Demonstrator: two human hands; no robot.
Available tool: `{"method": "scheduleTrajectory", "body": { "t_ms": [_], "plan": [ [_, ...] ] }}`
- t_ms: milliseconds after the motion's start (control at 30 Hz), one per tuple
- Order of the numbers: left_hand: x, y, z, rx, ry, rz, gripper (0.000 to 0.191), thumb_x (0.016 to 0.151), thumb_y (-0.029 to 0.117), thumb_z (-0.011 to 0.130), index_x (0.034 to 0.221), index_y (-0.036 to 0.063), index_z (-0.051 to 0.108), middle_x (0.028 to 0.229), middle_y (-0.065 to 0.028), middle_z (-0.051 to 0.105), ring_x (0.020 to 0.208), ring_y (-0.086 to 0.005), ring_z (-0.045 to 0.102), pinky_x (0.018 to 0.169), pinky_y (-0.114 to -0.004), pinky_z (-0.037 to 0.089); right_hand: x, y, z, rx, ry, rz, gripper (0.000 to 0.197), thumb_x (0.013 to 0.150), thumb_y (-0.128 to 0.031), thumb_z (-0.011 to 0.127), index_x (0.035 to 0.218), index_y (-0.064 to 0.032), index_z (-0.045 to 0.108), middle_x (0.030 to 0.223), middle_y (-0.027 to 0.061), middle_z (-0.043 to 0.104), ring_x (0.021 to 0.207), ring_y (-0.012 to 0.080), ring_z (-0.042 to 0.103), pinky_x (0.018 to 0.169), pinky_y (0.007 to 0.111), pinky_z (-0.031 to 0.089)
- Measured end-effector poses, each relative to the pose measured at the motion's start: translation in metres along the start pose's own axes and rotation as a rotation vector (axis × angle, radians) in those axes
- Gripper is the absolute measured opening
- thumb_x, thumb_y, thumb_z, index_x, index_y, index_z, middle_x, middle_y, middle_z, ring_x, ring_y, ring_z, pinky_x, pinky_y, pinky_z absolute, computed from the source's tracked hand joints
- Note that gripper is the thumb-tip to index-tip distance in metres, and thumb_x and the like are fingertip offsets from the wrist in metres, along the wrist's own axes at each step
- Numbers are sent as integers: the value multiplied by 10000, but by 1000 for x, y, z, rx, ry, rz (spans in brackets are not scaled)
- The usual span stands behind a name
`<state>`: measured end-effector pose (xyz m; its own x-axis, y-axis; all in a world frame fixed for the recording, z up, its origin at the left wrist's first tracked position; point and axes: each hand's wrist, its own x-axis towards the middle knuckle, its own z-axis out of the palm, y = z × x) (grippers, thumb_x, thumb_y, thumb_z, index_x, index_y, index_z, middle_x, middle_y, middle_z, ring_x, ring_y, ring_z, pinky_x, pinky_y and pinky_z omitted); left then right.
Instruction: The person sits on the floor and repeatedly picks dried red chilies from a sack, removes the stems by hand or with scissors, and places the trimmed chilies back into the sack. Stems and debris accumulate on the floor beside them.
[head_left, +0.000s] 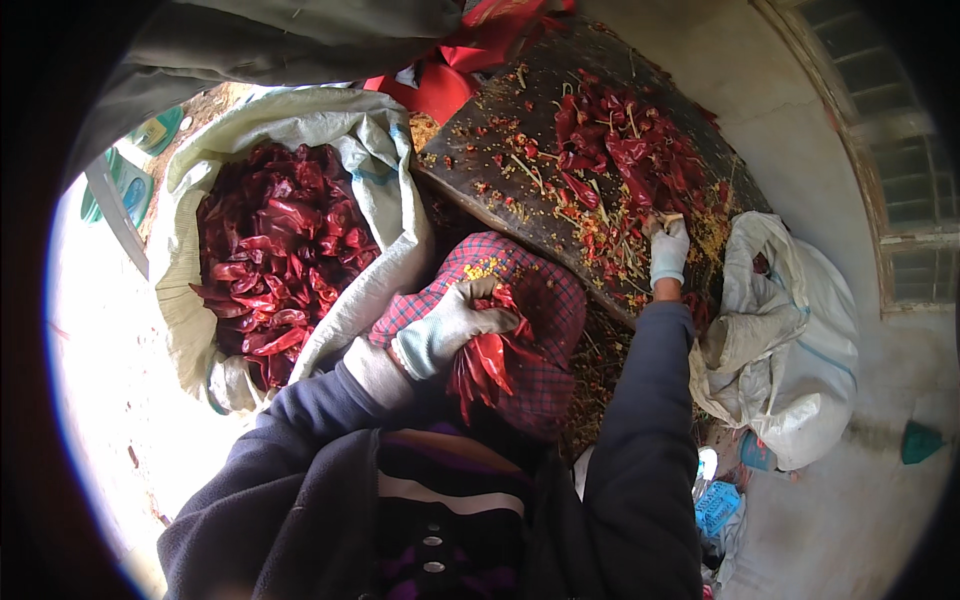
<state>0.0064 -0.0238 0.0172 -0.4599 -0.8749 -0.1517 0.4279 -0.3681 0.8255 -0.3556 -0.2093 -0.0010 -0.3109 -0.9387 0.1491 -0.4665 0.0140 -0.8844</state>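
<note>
Over a red plaid cloth (551, 330) in the lap, my left hand (465, 319), in a worn work glove, is closed round a bunch of dried red chili peppers (484, 367). My right hand (667, 244), also gloved, with bare fingertips showing, reaches to the near edge of a pile of dried chilies (630, 150) on a dark board (480, 169). Its fingers are at stems and peppers there; whether they grip one cannot be made out. Yellow seeds, stems and red scraps lie scattered over the board, and some seeds lie on the cloth.
A large white woven sack (360, 300) full of dried chilies stands open at the left. Another white woven sack (817, 360) leans at the right by the wall. Behind the board's left corner is a red plastic container (439, 90). A blue plastic basket (718, 508) lies at the lower right.
</note>
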Motion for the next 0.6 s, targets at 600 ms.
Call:
{"method": "scheduleTrajectory", "body": {
  "t_ms": [600],
  "plan": [
    [-44,92,-30,202,401,322,337,804,5,675,1129,-1,588,929,-93,678,838,-176,661,762,-278,529,-55,-14,-17,462,-87,-22,282,858,-20,686,1109,-22,556,963,-3,569,813,70,515,691,227,453]
  ]
}}
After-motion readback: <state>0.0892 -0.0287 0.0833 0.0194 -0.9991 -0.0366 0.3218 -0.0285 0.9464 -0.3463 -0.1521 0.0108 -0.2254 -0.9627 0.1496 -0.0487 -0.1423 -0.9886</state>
